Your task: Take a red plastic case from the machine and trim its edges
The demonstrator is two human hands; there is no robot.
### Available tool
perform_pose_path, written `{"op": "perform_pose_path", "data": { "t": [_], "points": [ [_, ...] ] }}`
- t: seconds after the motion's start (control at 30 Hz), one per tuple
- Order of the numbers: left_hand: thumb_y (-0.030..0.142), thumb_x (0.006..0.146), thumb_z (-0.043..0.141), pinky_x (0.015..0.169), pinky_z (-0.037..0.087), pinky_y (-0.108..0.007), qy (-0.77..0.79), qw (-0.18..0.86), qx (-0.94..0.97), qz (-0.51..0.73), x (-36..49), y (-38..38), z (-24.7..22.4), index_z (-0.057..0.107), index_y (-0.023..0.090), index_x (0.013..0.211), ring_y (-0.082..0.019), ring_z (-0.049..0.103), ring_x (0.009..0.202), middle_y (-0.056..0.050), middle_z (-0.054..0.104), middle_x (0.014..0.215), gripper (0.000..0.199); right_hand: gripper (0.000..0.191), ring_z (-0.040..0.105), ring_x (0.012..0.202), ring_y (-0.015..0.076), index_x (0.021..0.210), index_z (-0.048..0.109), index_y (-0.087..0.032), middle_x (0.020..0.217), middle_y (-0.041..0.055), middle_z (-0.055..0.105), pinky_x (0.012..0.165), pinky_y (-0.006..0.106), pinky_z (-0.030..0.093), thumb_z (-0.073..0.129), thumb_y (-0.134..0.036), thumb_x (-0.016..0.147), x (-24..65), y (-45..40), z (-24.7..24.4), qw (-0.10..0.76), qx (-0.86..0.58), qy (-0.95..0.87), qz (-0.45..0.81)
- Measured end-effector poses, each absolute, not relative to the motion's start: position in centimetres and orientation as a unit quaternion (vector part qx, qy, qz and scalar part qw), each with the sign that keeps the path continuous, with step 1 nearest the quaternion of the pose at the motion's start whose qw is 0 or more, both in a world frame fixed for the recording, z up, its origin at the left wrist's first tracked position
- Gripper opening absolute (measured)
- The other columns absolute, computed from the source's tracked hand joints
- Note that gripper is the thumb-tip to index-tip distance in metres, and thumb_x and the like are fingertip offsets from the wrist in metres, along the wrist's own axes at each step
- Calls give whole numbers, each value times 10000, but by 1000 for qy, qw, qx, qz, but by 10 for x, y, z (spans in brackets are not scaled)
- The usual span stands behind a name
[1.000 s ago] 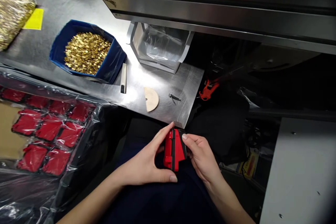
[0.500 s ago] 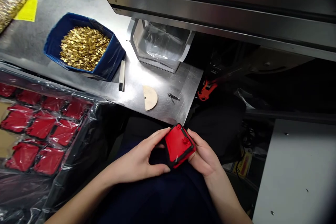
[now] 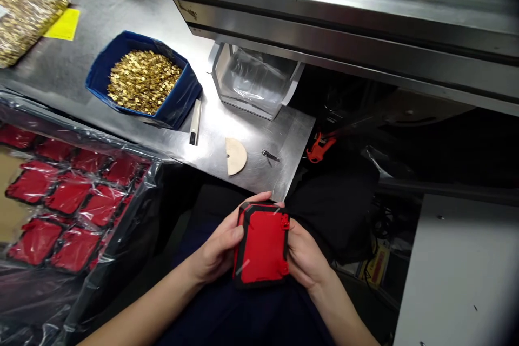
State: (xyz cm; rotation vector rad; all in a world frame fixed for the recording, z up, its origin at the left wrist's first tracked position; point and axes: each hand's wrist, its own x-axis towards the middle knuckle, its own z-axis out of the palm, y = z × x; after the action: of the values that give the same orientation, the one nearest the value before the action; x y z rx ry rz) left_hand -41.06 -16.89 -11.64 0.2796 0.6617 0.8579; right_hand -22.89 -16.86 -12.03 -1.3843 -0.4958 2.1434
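Note:
A red panel with a black rim (image 3: 265,246) is held over the lap, its broad red face toward the camera and small red lugs along its right edge. My left hand (image 3: 225,240) grips its left side, thumb on the black rim and fingers behind. At the right edge my right hand (image 3: 304,254) is closed on the same part, its fingertips partly hidden behind it. Above lies the metal bench (image 3: 263,132) with a half-round beige disc (image 3: 235,156), a small nail clipper (image 3: 270,155) and a white-handled cutter (image 3: 195,121).
A blue bin (image 3: 178,105) of gold pieces and a grey bin (image 3: 259,108) with clear bags stand on the bench. To the left, a plastic-lined box (image 3: 141,200) holds several red parts. An orange tool (image 3: 320,147) hangs by the bench corner; a metal beam (image 3: 344,32) crosses above.
The red part has been turned so its broad face shows more fully, and it sits slightly lower and to the left. My left hand's thumb has moved onto its rim. The view has shifted slightly.

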Motion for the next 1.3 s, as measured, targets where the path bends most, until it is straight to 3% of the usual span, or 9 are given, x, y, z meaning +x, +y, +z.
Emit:
{"op": "perform_pose_path", "data": {
  "t": [0.17,0.3,0.43,0.5,0.6,0.83,0.93,1.13,1.3],
  "points": [
    [470,890,611,1001,551,-465,303,840,-20,449,-435,-176,-127,582,156,1385,-396,631,1281,-198,664,1399,587,407,683,758,182,863,731,-213,833,23,741,714,280,491,495,-499,1031,-233,-144,-116,138,-554,-510,643],
    [422,910,546,1025,532,-555,322,812,-101,476,-458,-187,-133,558,194,1396,-441,620,1281,-182,626,1454,538,236,683,937,213,1110,655,-225,1080,69,708,841,319,502,481,-374,1054,-269,-96,-121,132,-612,-678,384],
    [366,868,629,1114,446,-601,309,819,-110,472,-462,-205,-131,574,194,1342,-460,560,1344,-197,597,1480,508,586,644,1093,376,1340,510,-80,1220,235,612,851,435,534,681,-471,939,-332,-52,-147,31,-635,-738,227],
    [447,901,636,1120,435,-598,315,818,-113,467,-459,-212,-131,588,202,1292,-447,569,1342,-204,616,1455,464,653,662,1058,379,1361,468,-50,1225,255,601,839,436,539,740,-427,903,-353,-44,-160,15,-639,-737,220],
    [593,940,588,1046,504,-540,352,809,-116,456,-454,-214,-132,610,226,1198,-398,668,1232,-184,685,1365,449,438,684,1006,327,1279,515,-116,1181,187,651,824,393,526,690,-335,942,-353,-49,-168,41,-611,-740,280],
    [582,972,545,881,595,-396,439,802,-118,387,-454,-198,-144,600,164,1333,-305,767,988,-176,766,1187,555,241,653,810,177,1182,610,-257,939,7,699,714,274,446,508,-421,1038,-252,-96,-126,97,-467,-737,478],
    [552,985,539,771,613,-335,457,802,-116,366,-453,-193,-147,611,158,1344,-270,771,932,-154,786,1116,538,242,607,739,160,1186,631,-239,874,9,698,672,287,399,532,-393,1028,-226,-122,-110,35,-379,-807,450],
    [555,970,570,870,619,-396,478,803,-88,344,-449,-191,-150,610,191,1358,-287,747,1020,-150,763,1170,534,192,564,703,166,1050,626,-203,809,10,691,601,353,311,471,-316,1053,-237,-144,-111,-27,-271,-914,300],
    [581,958,574,855,622,-385,502,793,-71,338,-447,-194,-151,627,190,1343,-291,739,1034,-154,753,1189,551,190,545,678,156,979,593,-219,788,-11,671,592,357,302,444,-296,1067,-241,-136,-107,-40,-259,-915,308]
  ]
}}
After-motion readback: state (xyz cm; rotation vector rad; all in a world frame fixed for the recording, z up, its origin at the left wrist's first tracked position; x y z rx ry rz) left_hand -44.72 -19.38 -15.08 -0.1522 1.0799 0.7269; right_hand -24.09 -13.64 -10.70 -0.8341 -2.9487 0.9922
